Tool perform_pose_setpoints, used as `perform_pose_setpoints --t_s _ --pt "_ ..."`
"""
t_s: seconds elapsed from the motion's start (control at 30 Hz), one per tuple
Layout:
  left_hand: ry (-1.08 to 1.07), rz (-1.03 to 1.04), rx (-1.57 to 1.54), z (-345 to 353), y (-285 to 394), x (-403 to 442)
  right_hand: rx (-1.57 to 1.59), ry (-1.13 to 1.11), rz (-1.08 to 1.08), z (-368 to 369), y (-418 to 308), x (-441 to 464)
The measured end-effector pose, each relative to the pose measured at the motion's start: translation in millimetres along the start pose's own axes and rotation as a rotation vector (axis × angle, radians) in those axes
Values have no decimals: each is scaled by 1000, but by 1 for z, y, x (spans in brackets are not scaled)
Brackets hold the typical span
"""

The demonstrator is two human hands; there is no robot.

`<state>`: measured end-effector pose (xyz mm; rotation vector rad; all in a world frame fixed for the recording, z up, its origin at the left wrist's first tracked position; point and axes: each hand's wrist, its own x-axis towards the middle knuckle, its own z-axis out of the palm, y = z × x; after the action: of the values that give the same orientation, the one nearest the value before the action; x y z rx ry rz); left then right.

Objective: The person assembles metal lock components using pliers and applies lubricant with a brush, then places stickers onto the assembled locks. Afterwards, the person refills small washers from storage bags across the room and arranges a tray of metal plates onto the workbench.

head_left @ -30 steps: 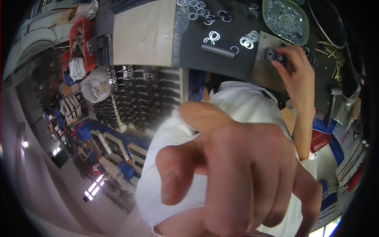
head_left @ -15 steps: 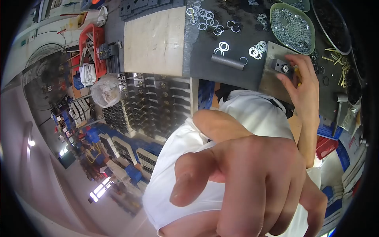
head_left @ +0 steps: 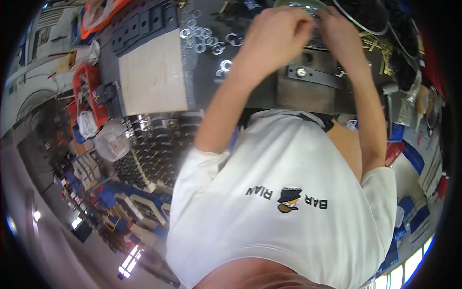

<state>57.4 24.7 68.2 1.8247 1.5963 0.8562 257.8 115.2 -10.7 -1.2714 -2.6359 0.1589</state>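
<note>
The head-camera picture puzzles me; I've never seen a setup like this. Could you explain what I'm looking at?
There is no machine: a person works with two bare hands. The only camera is worn on their head, looking forward and down, so the white printed T-shirt is the wearer's own.

Their left hand and right hand are close together near a green-rimmed bowl, partly cut off at the top edge. Whether they hold anything small, I cannot tell.

On the dark grey worktop lie thin silvery rings. Nearer the wearer, a dark flat metal bar with a bright round piece lies on a grey metal plate.
</note>
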Motion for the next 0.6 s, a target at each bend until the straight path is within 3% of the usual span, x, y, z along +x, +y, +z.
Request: perform_pose_setpoints --t_s 0.03,0.1,0.3,0.43,0.6 --pt "-3 35 316 21 -34 8 -31 -4 55 -2 -12 0" --pt "133 232 456 43 -65 8 17 -64 13 6 -14 -3" --pt "-58 113 441 47 -67 22 99 -28 52 -5 -26 -6" --pt "-39 113 432 46 -64 20 217 19 154 -11 -20 -3" --pt "-28 141 465 48 -67 19 312 91 115 -7 -11 -5"
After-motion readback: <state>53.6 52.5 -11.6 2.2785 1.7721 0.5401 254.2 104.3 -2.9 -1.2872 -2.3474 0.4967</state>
